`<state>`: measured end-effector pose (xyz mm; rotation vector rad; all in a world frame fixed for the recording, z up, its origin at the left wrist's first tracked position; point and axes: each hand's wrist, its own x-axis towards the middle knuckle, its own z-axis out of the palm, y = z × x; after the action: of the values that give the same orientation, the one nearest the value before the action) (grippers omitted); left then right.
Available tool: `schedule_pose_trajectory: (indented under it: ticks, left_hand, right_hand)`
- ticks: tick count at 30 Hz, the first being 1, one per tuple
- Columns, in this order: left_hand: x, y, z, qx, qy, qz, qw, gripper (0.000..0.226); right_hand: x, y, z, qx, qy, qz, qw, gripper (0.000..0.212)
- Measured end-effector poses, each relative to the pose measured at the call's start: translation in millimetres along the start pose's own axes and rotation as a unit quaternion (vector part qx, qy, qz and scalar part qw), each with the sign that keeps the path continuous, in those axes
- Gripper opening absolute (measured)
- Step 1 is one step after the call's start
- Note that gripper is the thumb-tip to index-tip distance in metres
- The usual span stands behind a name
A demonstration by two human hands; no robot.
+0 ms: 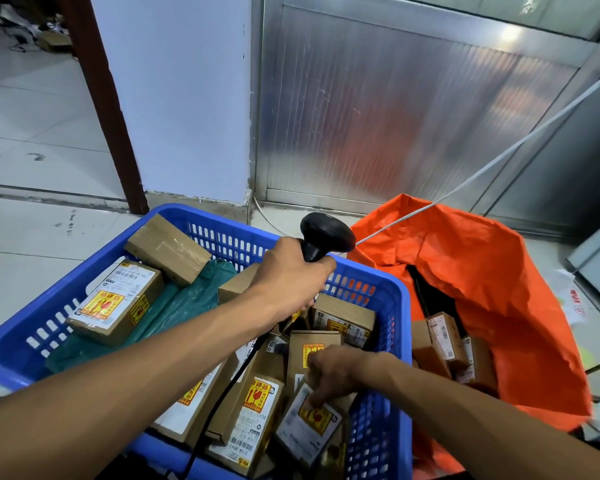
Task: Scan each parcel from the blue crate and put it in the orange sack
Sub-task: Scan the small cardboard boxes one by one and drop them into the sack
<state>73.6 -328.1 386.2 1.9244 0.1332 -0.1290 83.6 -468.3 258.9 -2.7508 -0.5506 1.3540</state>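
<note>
At the near right corner of the blue crate, the right hand is reaching down with its fingers curled onto a small parcel bearing a white label and a yellow and red sticker, which is leaning against the crate's right wall. Just left of it, more brown parcels are lying tilted against one another, one long box showing a barcode label. Farther in, the left hand is gripping the handle of a black scanner above the middle of the crate, its black cord trailing down toward the near edge. Along the crate's left side a labelled box is resting on a green plastic bag, and a plain taped box is sitting at the far left corner. To the right of the crate, the orange sack is standing open on the floor with several parcels inside.
</note>
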Motion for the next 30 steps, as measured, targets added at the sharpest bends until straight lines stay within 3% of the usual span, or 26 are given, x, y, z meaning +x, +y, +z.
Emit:
schedule_pose_trajectory:
  ticks: [6, 11, 16, 21, 30]
  left_hand:
    - [-0.4, 2.2, -0.5, 0.0, 0.002, 0.003, 1.0, 0.023]
    - [-0.7, 3.0, -0.2, -0.001, -0.006, 0.002, 1.0, 0.024]
    - [-1.5, 3.8, 0.2, 0.001, -0.009, 0.012, 1.0, 0.025]
    - [-2.6, 4.5, 0.8, 0.003, -0.01, 0.017, 1.0, 0.026]
    - [3.7, -0.8, 3.4, 0.006, -0.011, 0.006, 1.0, 0.024]
  right_hand:
    - [-32.3, 21.8, -38.3, 0.028, 0.075, 0.011, 0.997, 0.05]
    - [-68.4, 35.0, -67.6, 0.056, 0.161, 0.048, 0.984, 0.06]
    - [-101.9, 52.5, -90.0, 0.119, 0.216, 0.055, 0.968, 0.053]
    - [-121.0, 74.3, -102.6, 0.223, 0.279, 0.093, 0.929, 0.054]
    - [-128.1, 84.3, -101.3, 0.424, 0.341, 0.054, 0.838, 0.039]
